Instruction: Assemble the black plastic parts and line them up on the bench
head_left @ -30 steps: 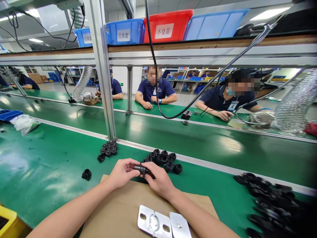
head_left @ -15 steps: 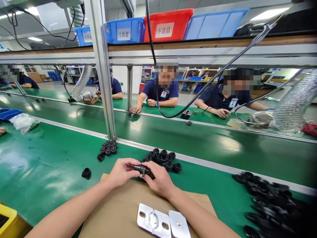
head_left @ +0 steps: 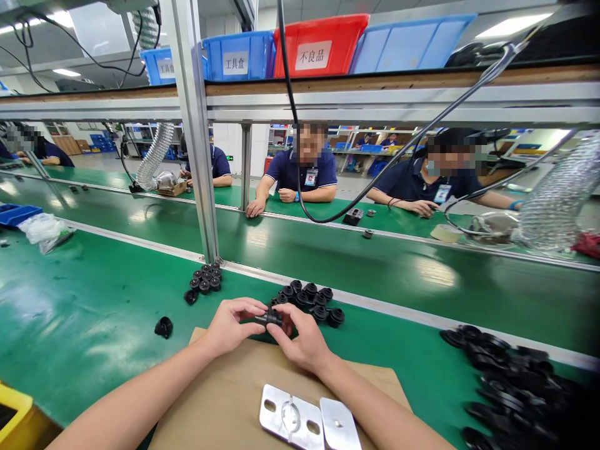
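Between my two hands is a small black cylindrical plastic part [head_left: 269, 317], held level above the far edge of a brown cardboard sheet [head_left: 220, 381]. My left hand [head_left: 234, 325] pinches its left end between thumb and fingers. The thumb and fingertips of my right hand [head_left: 300, 334] close on its right end. Just beyond my right hand lies a cluster of round black stepped parts [head_left: 309, 297]. Nearer my body, a silver metal plate [head_left: 276, 406] with slots and a round centre rests on the cardboard, beside a smaller metal plate [head_left: 338, 425].
Small black round parts [head_left: 205, 279] stand near the metal post [head_left: 197, 156], with a single black part [head_left: 164, 327] closer in. Black parts [head_left: 506, 375] heap up at right. A yellow bin [head_left: 16, 406] is at lower left. Across the conveyor [head_left: 328, 250] sit several co-workers.
My right fingers have shifted and spread slightly on the black part, which has turned a little. Across the belt, a co-worker's hand has moved, and a small item on the belt has slid right.
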A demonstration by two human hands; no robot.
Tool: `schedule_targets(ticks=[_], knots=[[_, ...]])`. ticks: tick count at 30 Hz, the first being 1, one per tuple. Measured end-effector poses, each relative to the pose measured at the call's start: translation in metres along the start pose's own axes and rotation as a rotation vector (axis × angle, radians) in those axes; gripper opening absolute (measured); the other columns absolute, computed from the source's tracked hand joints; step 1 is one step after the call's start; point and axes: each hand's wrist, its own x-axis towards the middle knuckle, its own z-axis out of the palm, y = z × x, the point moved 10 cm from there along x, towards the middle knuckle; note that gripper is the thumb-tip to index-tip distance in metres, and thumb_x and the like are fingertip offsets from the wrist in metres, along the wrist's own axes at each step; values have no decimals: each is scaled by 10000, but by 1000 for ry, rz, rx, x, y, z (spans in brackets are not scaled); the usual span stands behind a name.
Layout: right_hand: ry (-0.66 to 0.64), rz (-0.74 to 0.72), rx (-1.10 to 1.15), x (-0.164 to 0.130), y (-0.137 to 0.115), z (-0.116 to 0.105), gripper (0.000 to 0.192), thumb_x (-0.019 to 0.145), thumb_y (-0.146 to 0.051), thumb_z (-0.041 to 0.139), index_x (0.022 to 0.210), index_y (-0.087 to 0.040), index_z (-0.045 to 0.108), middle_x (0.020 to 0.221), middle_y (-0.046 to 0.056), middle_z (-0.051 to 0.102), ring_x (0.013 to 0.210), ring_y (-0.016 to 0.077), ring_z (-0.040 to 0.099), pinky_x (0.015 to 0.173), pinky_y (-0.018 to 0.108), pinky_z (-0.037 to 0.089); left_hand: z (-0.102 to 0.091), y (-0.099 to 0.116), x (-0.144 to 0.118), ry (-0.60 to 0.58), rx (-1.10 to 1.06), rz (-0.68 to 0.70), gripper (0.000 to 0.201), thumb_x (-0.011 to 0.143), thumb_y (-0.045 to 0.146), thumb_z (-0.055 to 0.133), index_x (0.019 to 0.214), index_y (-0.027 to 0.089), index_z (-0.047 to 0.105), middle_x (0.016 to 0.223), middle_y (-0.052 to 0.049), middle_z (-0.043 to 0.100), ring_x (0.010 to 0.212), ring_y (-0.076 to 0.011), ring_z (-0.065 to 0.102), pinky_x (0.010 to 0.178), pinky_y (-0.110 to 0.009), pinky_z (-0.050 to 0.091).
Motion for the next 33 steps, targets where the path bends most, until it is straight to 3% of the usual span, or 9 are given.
schedule_targets(ticks=[2, 7, 12, 16, 19, 21, 23, 26, 33], knots=[[1, 51, 19, 0, 8, 0, 151, 1000, -336, 613, 1093, -221, 640, 765, 15, 694, 581, 154, 621, 536, 273, 503, 2, -2, 0, -16, 19, -5, 228, 671, 235, 951, 865, 184, 844, 1086, -129, 810, 1036, -283, 754, 946, -407, 622], [-22, 6, -6, -3, 5, 4, 448, 937, -325, 678, 1348, -224, 529, 962, 51, 715, 597, 143, 610, 547, 276, 500, -5, -9, 2, 25, -67, -37, 303, 638, 256, 973, 882, 161, 819, 1111, -138, 797, 1058, -288, 749, 955, -415, 626], [-73, -4, -132, -1, 3, 8, 188, 1003, -366, 614, 1088, -204, 657, 669, -12, 627, 541, 152, 552, 517, 279, 394, -4, -7, 3, -7, -62, -41, 266, 641, 245, 970, 837, 159, 812, 1100, -135, 796, 1040, -277, 750, 944, -408, 621], [-106, -25, -170, 2, 1, 6, 438, 1077, -413, 443, 709, -215, 576, 602, -7, 576, 523, 144, 518, 527, 287, 358, 0, -5, 2, -38, -27, -38, 257, 638, 252, 972, 807, 164, 800, 1087, -131, 798, 1030, -271, 745, 916, -400, 618], [-100, -17, -108, 1, 1, 1, 383, 1097, -354, 339, 941, -212, 659, 682, 3, 633, 602, 160, 597, 582, 284, 434, 1, -5, 2, -42, -66, -44, 309, 630, 286, 986, 828, 157, 788, 1096, -137, 791, 1024, -268, 742, 918, -408, 615], [-70, -11, -27, 0, 0, -3, 290, 1070, -292, 378, 1221, -220, 615, 810, 12, 684, 629, 156, 621, 608, 283, 477, 0, -8, 3, -35, -123, -68, 350, 613, 299, 1000, 831, 149, 771, 1108, -139, 781, 1005, -262, 743, 904, -406, 617], [-44, -40, 30, -1, -3, -4, 346, 1001, -246, 489, 1343, -236, 540, 955, 34, 701, 597, 140, 594, 569, 277, 480, 0, -10, 4, -30, -172, -98, 384, 593, 295, 1011, 829, 144, 748, 1116, -137, 772, 979, -252, 744, 887, -401, 620], [-54, -102, 35, -3, -8, 3, 392, 934, -207, 593, 1322, -251, 555, 1103, 75, 684, 595, 126, 581, 527, 269, 470, 1, -7, 3, -34, -177, -86, 365, 599, 275, 1003, 766, 146, 704, 1113, -132, 766, 977, -246, 742, 880, -384, 614], [-39, 61, 80, -3, 6, 6, 196, 906, -322, 706, 1061, -219, 644, 672, -37, 571, 500, 125, 496, 470, 252, 397, 13, 27, -5, -143, 309, 221, 261, 848, 142, 780, 623, 184, 656, 1096, -92, 780, 1008, -228, 744, 923, -347, 558]])
